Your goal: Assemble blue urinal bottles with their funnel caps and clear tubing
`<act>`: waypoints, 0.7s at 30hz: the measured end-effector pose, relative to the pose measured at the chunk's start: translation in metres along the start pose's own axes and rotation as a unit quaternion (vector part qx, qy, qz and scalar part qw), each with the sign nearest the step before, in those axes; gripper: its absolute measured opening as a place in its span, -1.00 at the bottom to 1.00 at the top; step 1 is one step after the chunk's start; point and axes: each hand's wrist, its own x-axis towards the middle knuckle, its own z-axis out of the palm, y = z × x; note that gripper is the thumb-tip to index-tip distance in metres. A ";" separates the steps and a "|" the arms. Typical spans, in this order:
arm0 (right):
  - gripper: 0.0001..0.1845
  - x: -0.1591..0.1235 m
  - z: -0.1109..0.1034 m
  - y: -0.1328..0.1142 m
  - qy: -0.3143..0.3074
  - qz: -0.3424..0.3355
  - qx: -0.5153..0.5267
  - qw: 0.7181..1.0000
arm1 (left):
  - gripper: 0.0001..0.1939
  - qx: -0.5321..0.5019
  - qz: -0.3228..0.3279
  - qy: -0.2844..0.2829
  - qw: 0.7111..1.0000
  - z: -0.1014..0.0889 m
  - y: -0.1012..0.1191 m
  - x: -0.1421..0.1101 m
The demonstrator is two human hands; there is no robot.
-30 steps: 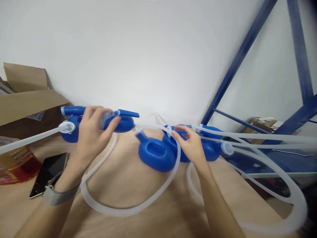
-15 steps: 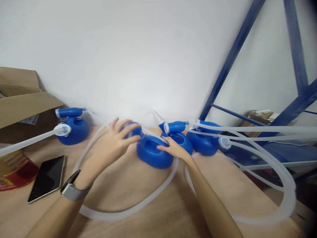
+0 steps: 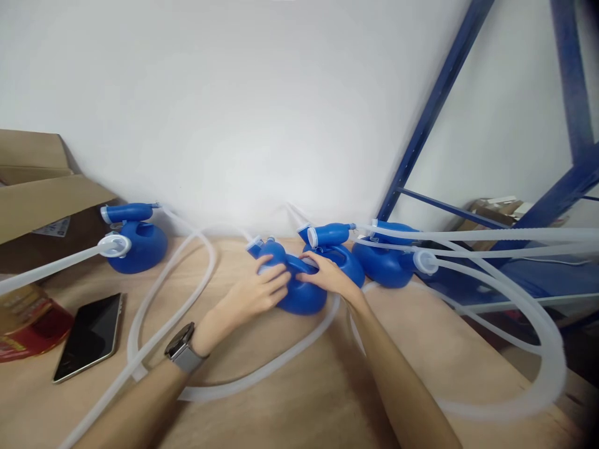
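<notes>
Left hand: my left hand (image 3: 256, 292) lies on the near-left side of the middle bulb (image 3: 294, 288), fingers curled over its top edge, holding it loosely rather than clenched.
Right hand: my right hand (image 3: 330, 277) rests on the bulb's right side, fingers bent over the handle loop; whether it truly clasps the loop I cannot tell.
Bulb: blue, sitting on the table (image 3: 290, 399) between my two hands, its short nozzle (image 3: 255, 247) pointing up and away just beyond my left fingers.
Behind the grip: two more blue bulbs, one (image 3: 344, 259) touching the back of my right hand's bulb, another (image 3: 384, 262) just right of that.
Tube: a clear tube (image 3: 262, 371) loops on the table under and in front of both wrists.
Far left of the grip: a fourth bulb (image 3: 136, 243), well apart.
Near my left forearm: a phone (image 3: 90, 335) lies flat, a watch (image 3: 184, 352) on the wrist.
Right of the grip: more tubes (image 3: 505, 236) run off towards a blue rack (image 3: 433, 106).
</notes>
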 end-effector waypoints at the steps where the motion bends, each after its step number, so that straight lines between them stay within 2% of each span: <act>1: -0.38 0.000 0.000 -0.001 0.000 -0.007 -0.010 1.000 | -0.85 0.012 -0.012 0.000 1.000 0.005 -0.002 -0.004; 5: -0.46 -0.001 0.002 -0.005 -0.018 -0.026 -0.021 0.999 | -0.90 0.028 -0.092 -0.027 0.995 0.017 -0.009 -0.015; 8: -0.48 -0.002 0.002 -0.006 -0.026 -0.043 -0.029 0.998 | -0.86 0.029 -0.118 -0.081 0.989 0.021 -0.008 -0.014; 10: -0.42 -0.004 0.002 -0.006 -0.038 -0.044 -0.033 0.998 | -0.78 0.022 -0.133 -0.128 0.983 0.022 -0.007 -0.013; 12: -0.26 -0.006 0.004 -0.007 -0.080 -0.045 -0.026 0.995 | -0.61 0.008 -0.175 -0.168 0.970 0.022 -0.008 -0.014; 14: -0.12 -0.008 0.010 -0.007 -0.118 -0.036 -0.012 0.992 | -0.38 -0.017 -0.234 -0.198 0.952 0.019 -0.014 -0.018; 16: -0.08 -0.007 0.022 -0.008 -0.115 -0.015 -0.008 0.993 | -0.20 -0.060 -0.287 -0.220 0.930 0.012 -0.027 -0.025; 18: -0.13 0.000 0.035 -0.007 -0.082 0.004 -0.015 0.997 | -0.12 -0.114 -0.331 -0.254 0.902 -0.001 -0.047 -0.036; 21: -0.17 0.019 0.047 -0.001 -0.032 0.005 -0.031 0.999 | -0.13 -0.163 -0.416 -0.331 0.831 -0.027 -0.082 -0.063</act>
